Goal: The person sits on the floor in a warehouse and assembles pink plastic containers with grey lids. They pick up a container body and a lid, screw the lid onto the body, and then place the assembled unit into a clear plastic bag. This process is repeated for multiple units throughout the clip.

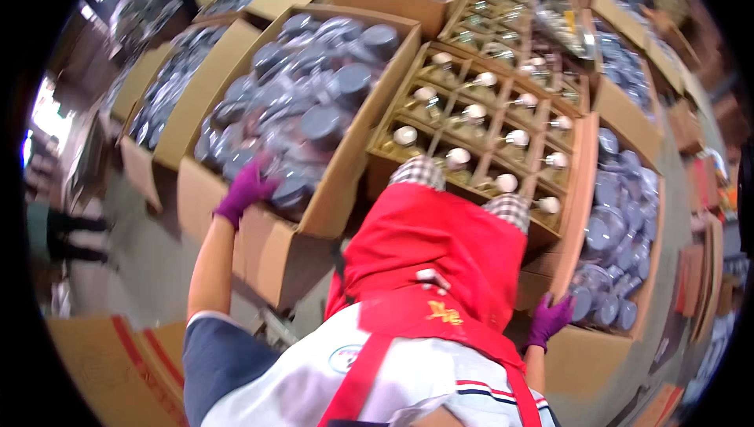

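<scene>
My left hand (247, 191), in a purple glove, reaches over the near edge of an open cardboard carton (284, 258). Its fingers are spread beside the grey-lidded clear containers (322, 124) packed inside, some seeming wrapped in clear plastic. Slight blur hides whether the fingertips touch one. On my right, my other purple-gloved right hand (552, 319) rests at the near corner of a second carton (577, 348), its fingers apart. That carton also holds grey-lidded containers (601, 230). Neither hand visibly holds anything.
Directly ahead of me stands a divided carton with white-capped glass bottles (471, 113) upright in its cells. Behind it is another divided carton (491, 22). More cartons of grey-lidded containers (173, 73) stand at left. Flattened cardboard (102, 356) lies lower left. A person's legs (78, 234) show far left.
</scene>
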The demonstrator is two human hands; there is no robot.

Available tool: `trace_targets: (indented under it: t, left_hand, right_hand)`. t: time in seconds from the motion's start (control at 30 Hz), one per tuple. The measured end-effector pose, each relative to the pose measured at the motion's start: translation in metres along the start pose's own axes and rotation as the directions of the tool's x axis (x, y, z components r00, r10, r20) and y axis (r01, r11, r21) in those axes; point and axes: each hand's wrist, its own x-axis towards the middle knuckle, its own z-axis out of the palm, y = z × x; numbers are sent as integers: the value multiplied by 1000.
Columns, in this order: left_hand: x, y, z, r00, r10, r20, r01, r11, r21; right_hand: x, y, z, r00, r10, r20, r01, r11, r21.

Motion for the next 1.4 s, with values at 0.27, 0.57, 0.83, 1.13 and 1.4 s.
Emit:
trace_targets:
  t: [0.27, 0.57, 0.83, 1.13, 1.4]
  left_hand:
    - [-43, 48, -111, 909, 60, -413, -23, 995, 94]
    - [-120, 186, -278, 690, 370, -623, -542, 834, -105]
    - [-129, 182, 58, 965, -145, -219, -201, 127, -971]
    - [-67, 323, 47, 648, 726, 230, -417, 591, -691]
    - [141, 409, -49, 923, 213, -321, -357, 164, -920]
  right_hand:
    - [39, -22, -36, 954, -263, -145, 290, 932, 217]
    - [39, -262, -96, 737, -676, -2, 80, 84, 993]
    - [178, -257, -213, 823, -557, -111, 108, -38, 993]
    - [185, -359, -220, 642, -743, -188, 585, 317, 746]
    - [182, -353, -306, 609, -477, -633, 602, -241, 761]
